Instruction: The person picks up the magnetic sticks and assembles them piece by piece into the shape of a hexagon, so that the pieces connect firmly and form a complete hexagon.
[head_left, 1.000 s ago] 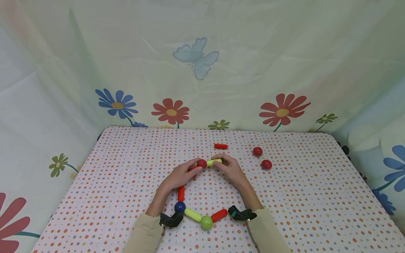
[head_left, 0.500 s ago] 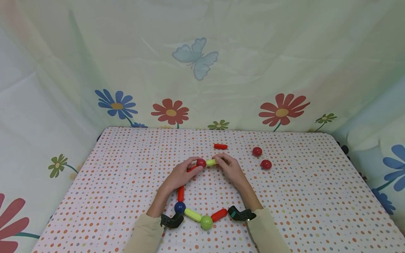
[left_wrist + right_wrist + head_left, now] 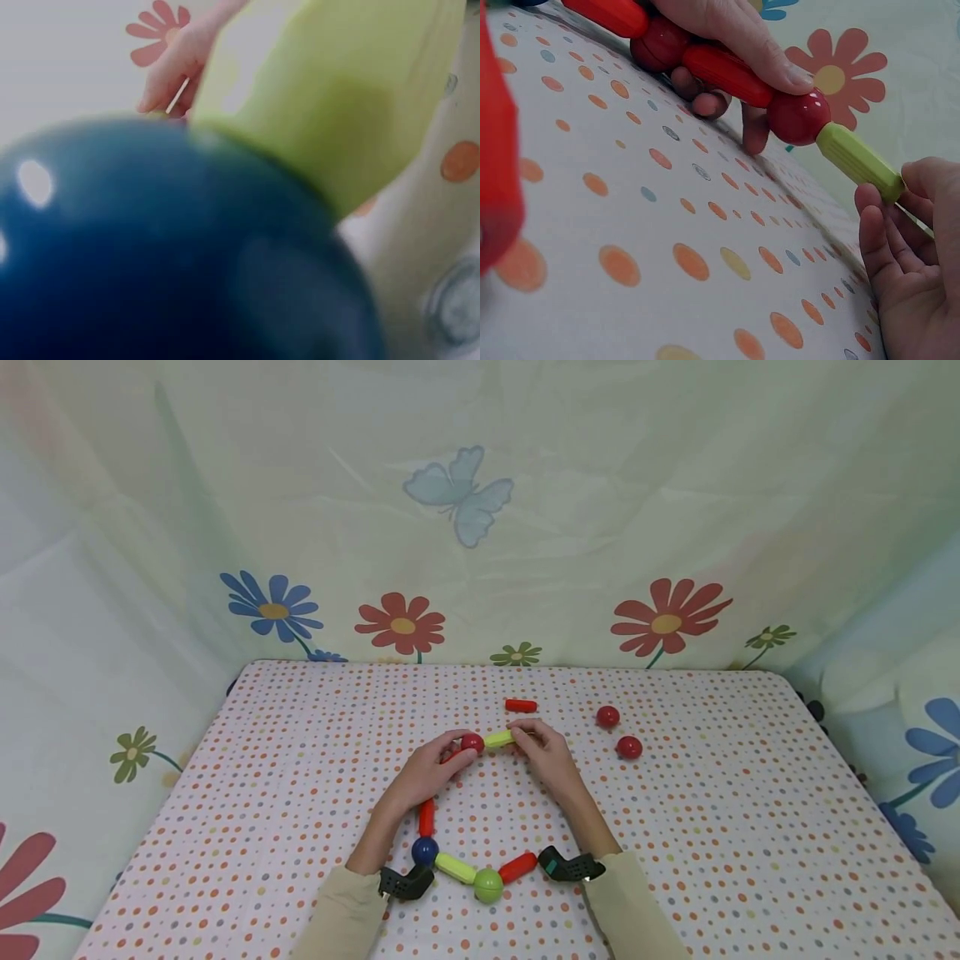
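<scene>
My left hand (image 3: 432,770) holds a red ball (image 3: 472,742) and the red rod (image 3: 727,73) joined to it, its thumb along the ball in the right wrist view. Between thumb and fingertips my right hand (image 3: 546,755) pinches the far end of a yellow-green rod (image 3: 859,159), whose other end meets that ball. A second red ball (image 3: 660,43) partly hides behind the left hand. From it another red rod (image 3: 426,817) leads to a blue ball (image 3: 424,851), then a yellow-green rod (image 3: 455,868), a green ball (image 3: 488,886) and a red rod (image 3: 518,867).
Beyond the hands lies a loose red rod (image 3: 521,705). Two loose red balls (image 3: 607,717) sit to the right of the right hand. The dotted table (image 3: 712,827) ends at a flowered curtain (image 3: 570,543) behind.
The right fingers have slid back to the right end of the yellow-green rod, showing more of it. That rod now slants slightly upward to the right. The left hand keeps its hold.
</scene>
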`<control>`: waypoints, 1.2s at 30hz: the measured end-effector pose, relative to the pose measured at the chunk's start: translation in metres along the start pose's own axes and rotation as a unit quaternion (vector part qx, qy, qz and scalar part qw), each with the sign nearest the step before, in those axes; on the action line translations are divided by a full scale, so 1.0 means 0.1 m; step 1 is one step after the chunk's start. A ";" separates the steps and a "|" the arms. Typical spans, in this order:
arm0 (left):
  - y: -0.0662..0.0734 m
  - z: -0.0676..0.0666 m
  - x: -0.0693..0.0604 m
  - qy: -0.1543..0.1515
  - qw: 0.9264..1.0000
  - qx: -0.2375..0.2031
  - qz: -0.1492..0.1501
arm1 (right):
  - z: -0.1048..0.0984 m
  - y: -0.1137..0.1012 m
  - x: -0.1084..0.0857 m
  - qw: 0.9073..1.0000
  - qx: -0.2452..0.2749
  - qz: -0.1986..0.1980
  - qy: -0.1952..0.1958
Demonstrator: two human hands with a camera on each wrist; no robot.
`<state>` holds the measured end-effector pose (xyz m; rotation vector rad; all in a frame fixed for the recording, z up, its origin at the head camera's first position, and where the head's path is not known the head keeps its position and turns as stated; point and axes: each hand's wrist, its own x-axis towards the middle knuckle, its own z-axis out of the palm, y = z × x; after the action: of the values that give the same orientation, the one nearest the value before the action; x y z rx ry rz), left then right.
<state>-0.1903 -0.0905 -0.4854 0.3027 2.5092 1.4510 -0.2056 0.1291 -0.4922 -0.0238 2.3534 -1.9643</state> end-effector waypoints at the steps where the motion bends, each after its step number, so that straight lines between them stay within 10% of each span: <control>1: 0.00 -0.01 0.00 -0.002 1.000 -0.007 -0.001 | 0.00 0.00 0.00 1.000 0.004 0.000 0.002; 16: -0.13 -0.26 -0.01 0.028 0.987 -0.147 -0.062 | 0.03 0.03 0.03 1.000 0.002 0.018 0.011; 28: -0.22 -0.38 -0.01 0.028 0.980 -0.177 -0.083 | 0.01 0.01 0.02 1.000 0.002 0.011 0.009; 33: -0.22 -0.40 0.00 0.024 0.972 -0.207 -0.107 | -0.02 0.03 -0.01 0.991 -0.076 -0.088 0.069; 36: -0.22 -0.40 0.00 0.020 0.971 -0.212 -0.113 | -0.08 0.06 0.00 0.959 -0.145 -0.191 0.155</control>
<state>-0.2040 -0.1342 -0.4851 -0.0851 2.0996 1.8485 -0.2057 0.1374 -0.4963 -0.2186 3.0239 -1.8577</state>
